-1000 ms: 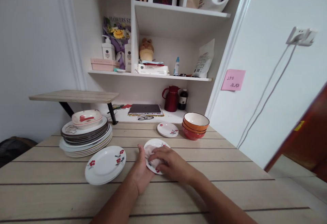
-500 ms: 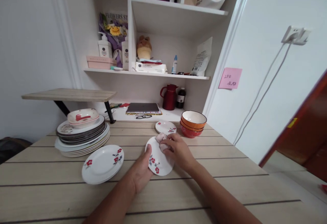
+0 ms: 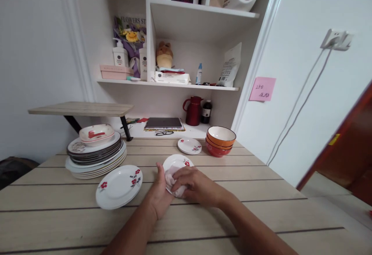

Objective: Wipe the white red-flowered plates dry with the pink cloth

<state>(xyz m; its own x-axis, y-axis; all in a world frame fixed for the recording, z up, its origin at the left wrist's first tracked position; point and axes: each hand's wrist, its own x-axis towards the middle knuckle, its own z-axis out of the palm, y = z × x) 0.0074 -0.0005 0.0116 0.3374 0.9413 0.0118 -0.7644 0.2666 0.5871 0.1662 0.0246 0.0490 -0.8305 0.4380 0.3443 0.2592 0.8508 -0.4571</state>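
A small white plate with red flowers is held over the middle of the table. My left hand supports it from the left and below, its thumb raised beside the rim and its other fingers hidden under the plate. In my right hand is a crumpled whitish cloth, pressed against the plate's face near its lower left side. The hand and cloth cover much of the plate. Just behind lies a short stack of similar small plates. To the left sit larger flowered plates.
Stacked orange and red bowls stand at the back right. A tall pile of plates topped by a patterned dish is at left, near a small raised stand. Behind are glasses, a laptop and a red jug.
The cloth in my right hand has moved from the plate's top edge down to its lower left. The plate has turned, its flowers now at upper right, and my left thumb has lifted off.
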